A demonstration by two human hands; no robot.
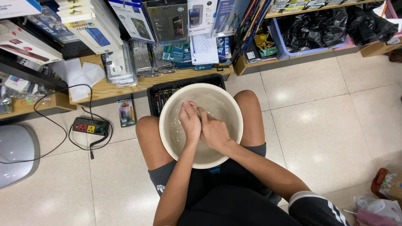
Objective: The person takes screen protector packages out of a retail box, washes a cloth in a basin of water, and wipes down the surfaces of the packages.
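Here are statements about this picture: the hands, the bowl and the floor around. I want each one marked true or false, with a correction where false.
1. Both hands are inside the bowl. True: left hand and right hand touch each other there.
2. The bowl stands on the wooden shelf. False: it rests between the person's knees.
3. A power strip lies on the floor. True.
4. The bowl is dark blue. False: it is cream white.
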